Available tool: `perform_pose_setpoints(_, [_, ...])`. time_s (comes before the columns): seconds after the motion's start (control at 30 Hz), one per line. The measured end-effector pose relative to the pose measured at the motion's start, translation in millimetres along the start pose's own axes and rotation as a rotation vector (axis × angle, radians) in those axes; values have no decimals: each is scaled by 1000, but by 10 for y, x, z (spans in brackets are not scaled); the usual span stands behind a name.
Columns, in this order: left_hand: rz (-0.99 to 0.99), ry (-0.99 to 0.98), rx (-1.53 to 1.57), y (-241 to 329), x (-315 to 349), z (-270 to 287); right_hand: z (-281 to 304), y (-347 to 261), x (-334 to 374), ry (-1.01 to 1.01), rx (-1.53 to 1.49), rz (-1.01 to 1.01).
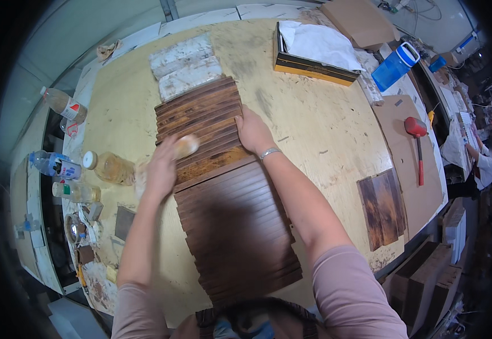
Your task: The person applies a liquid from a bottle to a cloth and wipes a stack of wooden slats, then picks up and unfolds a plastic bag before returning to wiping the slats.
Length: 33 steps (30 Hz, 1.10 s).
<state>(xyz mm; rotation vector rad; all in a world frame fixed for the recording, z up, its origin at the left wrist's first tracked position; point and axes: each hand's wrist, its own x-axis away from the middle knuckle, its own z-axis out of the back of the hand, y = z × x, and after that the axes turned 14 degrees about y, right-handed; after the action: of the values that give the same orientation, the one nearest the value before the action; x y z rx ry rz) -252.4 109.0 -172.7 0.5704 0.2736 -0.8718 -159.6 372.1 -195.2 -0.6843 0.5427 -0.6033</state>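
My left hand (161, 169) has its grip closed around a pale, rounded pad or cloth wad (185, 146), which I press on the upper part of a long row of dark brown wooden slats (223, 192); the motion blur keeps me from telling exactly what the pad is made of. My right hand (252, 131) lies flat and open on the right edge of the same row, fingers spread over the slats and gripping nothing, with a silver bracelet (269, 152) on the wrist.

The slats lie side by side, running from near my body up the middle of the pale plywood counter (325, 124). Those under my hands look glossier and more amber than the duller brown ones closer to me. Just beyond the far end of the row lie whitish, unfinished boards (183, 65).

To my left, near the counter's edge, a clear bottle of yellowish liquid with a white cap (110, 167) lies on its side, with other plastic bottles (59, 166) beside it. To my right lie a few separate stained boards (382, 208), a red-headed mallet (417, 144), a blue jug (394, 66) and a shallow box holding white cloth (313, 51).
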Motion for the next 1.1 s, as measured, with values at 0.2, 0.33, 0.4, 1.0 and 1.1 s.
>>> perform_pose_setpoints(0.2, [326, 264, 496, 625, -867, 100, 3, -115, 32, -14, 99, -21])
perform_pose_setpoints(0.33, [-186, 33, 127, 928, -1027, -595, 43, -85, -7, -63, 129, 6])
perform_pose_setpoints(0.4, [-60, 46, 65, 451, -720, -660, 105, -125, 11, -75, 180, -50])
perform_pose_setpoints(1.0, [796, 378, 608, -432, 347, 154, 46, 50, -104, -138, -24, -36])
perform_pose_setpoints(1.1, [1026, 326, 966, -452, 312, 154, 131, 70, -13, -115, -310, -98])
